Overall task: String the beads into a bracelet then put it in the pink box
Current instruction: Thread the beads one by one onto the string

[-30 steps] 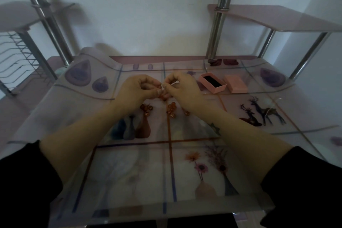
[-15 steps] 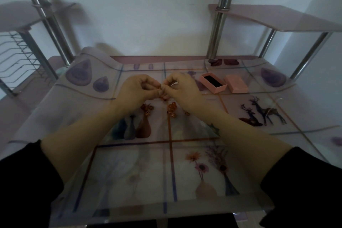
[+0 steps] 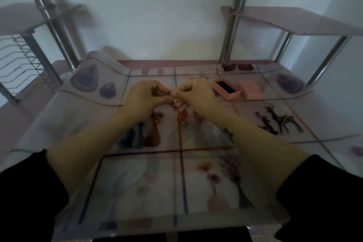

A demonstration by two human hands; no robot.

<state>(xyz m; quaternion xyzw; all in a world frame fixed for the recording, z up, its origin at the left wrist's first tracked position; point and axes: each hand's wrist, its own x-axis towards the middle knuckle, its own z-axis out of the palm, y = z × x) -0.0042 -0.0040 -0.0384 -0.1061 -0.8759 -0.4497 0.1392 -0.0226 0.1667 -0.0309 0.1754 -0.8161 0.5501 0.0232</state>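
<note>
At the far left a wire rack [image 3: 21, 61] stands beside the table [image 3: 137, 220], and a metal pole [image 3: 53, 21] rises before the white wall. A clear cover printed with vases, flowers and deer lies on the table. Over its middle the left hand [image 3: 145, 98] and the right hand [image 3: 198, 97] meet, fingers curled, tips pinching a tiny piece hidden between them; what it is cannot be told. Loose orange beads [image 3: 182, 117] lie just under the hands. Near the right hand the pink box [image 3: 225, 89] stands open, its lid [image 3: 250, 90] just beside it. A pink shelf [image 3: 294, 21] hangs over the right corner. The widest open stretch is the near half, between the forearms, down to the front edge.
</note>
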